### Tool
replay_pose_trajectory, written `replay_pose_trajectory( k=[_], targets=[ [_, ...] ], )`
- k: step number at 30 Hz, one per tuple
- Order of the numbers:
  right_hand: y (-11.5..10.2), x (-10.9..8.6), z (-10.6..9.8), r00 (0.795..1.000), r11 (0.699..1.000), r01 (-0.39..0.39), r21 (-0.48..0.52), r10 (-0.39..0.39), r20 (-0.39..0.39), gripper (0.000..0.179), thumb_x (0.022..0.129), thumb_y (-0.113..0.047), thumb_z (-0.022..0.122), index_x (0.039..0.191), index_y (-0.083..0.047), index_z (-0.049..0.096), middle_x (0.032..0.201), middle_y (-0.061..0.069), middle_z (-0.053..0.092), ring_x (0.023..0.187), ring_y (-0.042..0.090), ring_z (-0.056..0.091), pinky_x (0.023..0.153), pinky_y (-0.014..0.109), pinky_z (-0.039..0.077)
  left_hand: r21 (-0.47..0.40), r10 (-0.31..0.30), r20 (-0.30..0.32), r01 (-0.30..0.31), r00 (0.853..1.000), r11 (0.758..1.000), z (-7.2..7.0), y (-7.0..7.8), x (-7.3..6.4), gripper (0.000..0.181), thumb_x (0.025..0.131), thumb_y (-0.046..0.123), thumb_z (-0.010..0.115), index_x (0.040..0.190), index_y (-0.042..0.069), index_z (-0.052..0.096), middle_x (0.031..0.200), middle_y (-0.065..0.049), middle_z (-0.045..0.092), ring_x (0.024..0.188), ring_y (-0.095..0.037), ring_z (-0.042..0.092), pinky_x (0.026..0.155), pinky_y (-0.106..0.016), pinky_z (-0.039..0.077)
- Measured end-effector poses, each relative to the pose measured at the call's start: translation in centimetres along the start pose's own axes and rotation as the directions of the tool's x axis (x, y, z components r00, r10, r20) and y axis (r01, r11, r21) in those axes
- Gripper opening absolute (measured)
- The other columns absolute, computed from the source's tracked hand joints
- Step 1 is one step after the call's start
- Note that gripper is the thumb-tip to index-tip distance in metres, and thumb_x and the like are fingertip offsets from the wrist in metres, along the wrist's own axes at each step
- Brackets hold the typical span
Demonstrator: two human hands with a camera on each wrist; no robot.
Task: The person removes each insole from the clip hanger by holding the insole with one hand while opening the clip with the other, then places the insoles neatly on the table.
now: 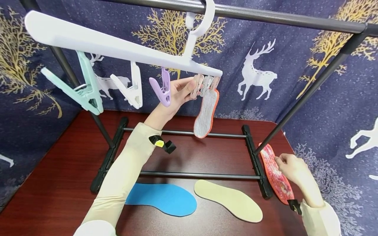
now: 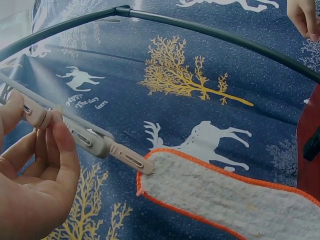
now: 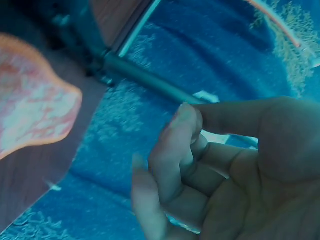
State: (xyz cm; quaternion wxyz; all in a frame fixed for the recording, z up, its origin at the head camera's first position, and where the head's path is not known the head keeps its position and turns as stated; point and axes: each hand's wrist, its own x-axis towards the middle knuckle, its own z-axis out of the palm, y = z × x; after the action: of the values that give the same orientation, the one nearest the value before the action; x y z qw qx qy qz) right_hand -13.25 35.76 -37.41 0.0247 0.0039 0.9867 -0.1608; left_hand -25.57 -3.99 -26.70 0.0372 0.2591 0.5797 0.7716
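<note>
Four insoles are in view. One grey-faced, orange-edged insole (image 1: 205, 113) hangs by its heel from the end clip (image 1: 215, 82) of a white peg hanger (image 1: 118, 49), which hooks over the dark rail (image 1: 280, 18) of a drying rack. Hung this way, it dangles free of the surface (image 1: 59, 170) so both faces are exposed to air.

The left hand (image 1: 177, 93) is raised to the cluster of pale clips just beside the hung insole. Its thumb and fingers (image 2: 62, 145) are curled around one clip (image 2: 37, 114), pinching it; the left wrist view shows the neighbouring clip (image 2: 130, 160) biting the orange edge. Whether the pinched clip is pressed open cannot be told.

The right hand (image 1: 292, 168) is low at the right side of the surface, touching the upper part of a red-patterned insole (image 1: 276, 177) that lies against the rack's foot bar (image 1: 256, 164). In the right wrist view its fingers (image 3: 175, 145) are curled towards the thumb, and the insole lies apart from them in that frame; a firm hold is not shown.

A blue insole (image 1: 165, 198) and a beige insole (image 1: 228, 200) lie flat, side by side, in front of the rack. Further pegs, mint (image 1: 79, 88), white (image 1: 131, 88) and lilac (image 1: 162, 87), hang unused along the hanger.
</note>
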Motion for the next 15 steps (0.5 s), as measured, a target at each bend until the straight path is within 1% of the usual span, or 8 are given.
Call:
replay_pose_trajectory(
  k=[2, 4, 6, 8, 11, 13, 15],
  targets=[
    [-0.6, 0.0, 0.1, 1.0, 0.999, 0.028, 0.019, -0.028, 0.0, 0.038, 0.102, -0.028, 0.043, 0.069, -0.011, 0.051, 0.059, -0.001, 0.048, 0.05, 0.015, 0.038, 0.049, 0.029, 0.028, 0.0, 0.002, 0.002, -0.002, 1.0, 1.0, 0.0, 0.0, 0.0, 0.112, 0.056, 0.067, 0.076, 0.138, -0.004, 0.048, 0.127, -0.015, 0.061, 0.096, -0.012, 0.064, 0.083, -0.024, 0.052],
    [-1.2, 0.0, 0.3, 0.999, 0.999, 0.035, 0.027, -0.035, 0.002, 0.036, 0.101, -0.028, 0.044, 0.07, -0.011, 0.052, 0.058, -0.001, 0.047, 0.05, 0.015, 0.039, 0.049, 0.029, 0.03, 0.0, 0.002, 0.0, -0.002, 1.0, 1.0, 0.0, 0.0, 0.1, 0.112, 0.056, 0.067, 0.076, 0.138, -0.004, 0.048, 0.12, -0.007, 0.063, 0.095, -0.012, 0.063, 0.082, -0.024, 0.052],
    [-1.7, 0.2, 0.6, 0.999, 0.998, 0.045, 0.046, -0.046, 0.009, 0.033, 0.101, -0.027, 0.046, 0.076, -0.009, 0.055, 0.059, -0.001, 0.047, 0.05, 0.014, 0.04, 0.049, 0.029, 0.031, -0.006, 0.006, 0.0, -0.006, 1.0, 1.0, 0.1, -0.1, 0.1, 0.111, 0.056, 0.067, 0.076, 0.137, -0.005, 0.049, 0.117, -0.004, 0.064, 0.095, -0.012, 0.063, 0.082, -0.024, 0.051],
    [-2.2, 0.3, 0.8, 0.999, 0.997, 0.045, 0.064, -0.046, 0.014, 0.029, 0.101, -0.027, 0.048, 0.082, -0.007, 0.059, 0.059, -0.002, 0.048, 0.051, 0.014, 0.043, 0.05, 0.029, 0.033, -0.008, 0.01, 0.003, -0.01, 1.0, 1.0, 0.1, -0.1, 0.1, 0.11, 0.057, 0.067, 0.076, 0.136, -0.005, 0.051, 0.12, -0.006, 0.064, 0.095, -0.013, 0.063, 0.082, -0.025, 0.051],
    [-3.0, 0.5, 1.1, 0.998, 0.992, 0.062, 0.106, -0.064, 0.012, 0.026, 0.1, -0.026, 0.05, 0.096, -0.005, 0.064, 0.062, -0.002, 0.059, 0.056, 0.014, 0.054, 0.053, 0.03, 0.04, -0.007, 0.009, 0.002, -0.009, 1.0, 1.0, 0.1, -0.1, 0.1, 0.109, 0.057, 0.067, 0.076, 0.136, -0.005, 0.051, 0.126, -0.014, 0.061, 0.096, -0.013, 0.064, 0.083, -0.025, 0.051],
    [-3.4, 0.7, 1.2, 0.996, 0.987, 0.089, 0.136, -0.087, -0.018, 0.023, 0.1, -0.023, 0.051, 0.098, -0.005, 0.065, 0.067, 0.001, 0.066, 0.059, 0.014, 0.061, 0.056, 0.028, 0.045, -0.006, 0.008, 0.002, -0.008, 1.0, 1.0, 0.1, -0.1, 0.1, 0.111, 0.057, 0.067, 0.076, 0.136, -0.005, 0.05, 0.128, -0.017, 0.06, 0.095, -0.013, 0.064, 0.083, -0.025, 0.052],
    [-3.8, 0.9, 1.4, 0.991, 0.978, 0.128, 0.167, -0.119, -0.061, 0.019, 0.099, -0.019, 0.052, 0.099, -0.004, 0.065, 0.075, 0.005, 0.07, 0.063, 0.014, 0.067, 0.058, 0.025, 0.048, -0.006, 0.006, 0.002, -0.006, 1.0, 1.0, 0.1, -0.1, 0.1, 0.112, 0.056, 0.067, 0.076, 0.138, -0.005, 0.049, 0.127, -0.015, 0.061, 0.095, -0.013, 0.064, 0.082, -0.024, 0.052]
  ],
)
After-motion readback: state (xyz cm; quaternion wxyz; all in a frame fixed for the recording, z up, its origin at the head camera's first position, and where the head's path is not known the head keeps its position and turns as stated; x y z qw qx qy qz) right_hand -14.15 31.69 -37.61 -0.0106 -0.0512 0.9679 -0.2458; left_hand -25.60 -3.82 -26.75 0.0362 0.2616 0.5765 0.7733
